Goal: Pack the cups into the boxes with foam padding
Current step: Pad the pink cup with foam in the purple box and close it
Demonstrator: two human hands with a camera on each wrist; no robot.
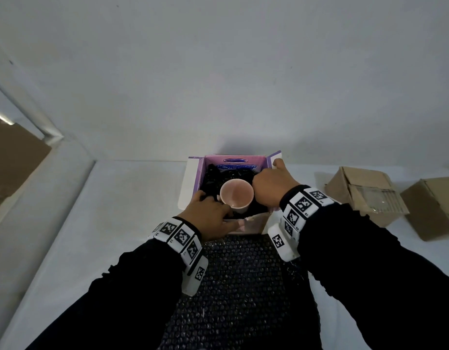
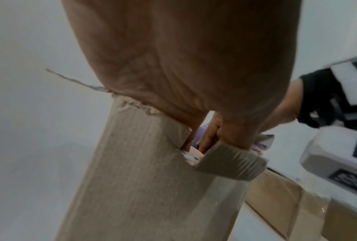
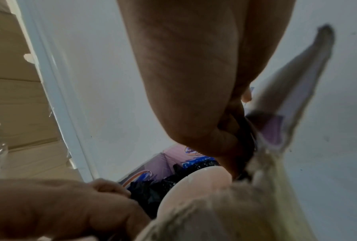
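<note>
A pink cup [image 1: 236, 195] stands upright in an open purple-and-white box [image 1: 189, 183], with crumpled black bubble wrap [image 1: 218, 175] around it. My left hand [image 1: 208, 215] grips the box's near-left corner, fingers hooked over the wall beside the cup. In the left wrist view those fingers [image 2: 208, 135] curl over the box's [image 2: 152, 187] cardboard edge. My right hand [image 1: 270, 188] holds the right wall, thumb on the flap. In the right wrist view its fingers [image 3: 225, 140] curl inside against the black wrap [image 3: 150, 192] beside the cup [image 3: 196, 184].
A sheet of black bubble wrap [image 1: 238, 286] lies on the white table between me and the box. Two brown cardboard boxes [image 1: 365, 195] [image 1: 435, 208] sit at the right. A white wall rises right behind the box; brown cartons stand at the far left.
</note>
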